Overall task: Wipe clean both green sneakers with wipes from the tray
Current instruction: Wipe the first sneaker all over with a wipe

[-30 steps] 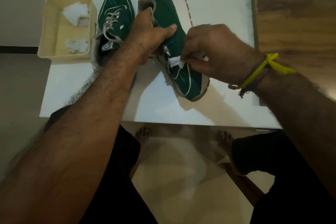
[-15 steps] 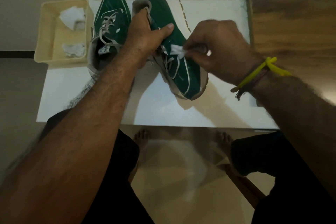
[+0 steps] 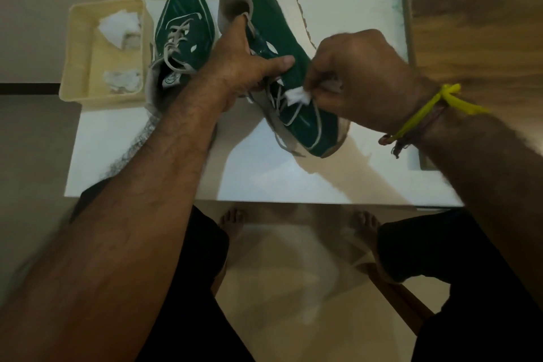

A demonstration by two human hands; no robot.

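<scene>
On a white bench (image 3: pixel 264 179), a cream tray (image 3: pixel 79 67) holding 2 crumpled wipes (image 3: pixel 119 27) sits just beside 1 green sneaker (image 3: pixel 183 35). The left hand (image 3: pixel 238 67) grips the tilted second sneaker (image 3: pixel 282 38), its forearm crossing the first one's heel. The right hand (image 3: pixel 361 79), a yellow band (image 3: pixel 426 110) at its wrist, pinches a white wipe (image 3: pixel 298 95) in curled fingers (image 3: pixel 316 88) against the laces.

1. The table (image 3: pixel 264 179) is the landmark; the tray (image 3: pixel 76 73) sits on its far left corner.
2. Two wipes (image 3: pixel 119 28) (image 3: pixel 122 81) lie in the tray, one behind the other.
3. The resting sneaker (image 3: pixel 183 38) stands on the table just right of the tray.
4. The held sneaker (image 3: pixel 282 47) is right of it, tilted, between the left hand (image 3: pixel 241 67) and right hand (image 3: pixel 361 76).
5. A wipe (image 3: pixel 298 95) lies against its upper.
</scene>
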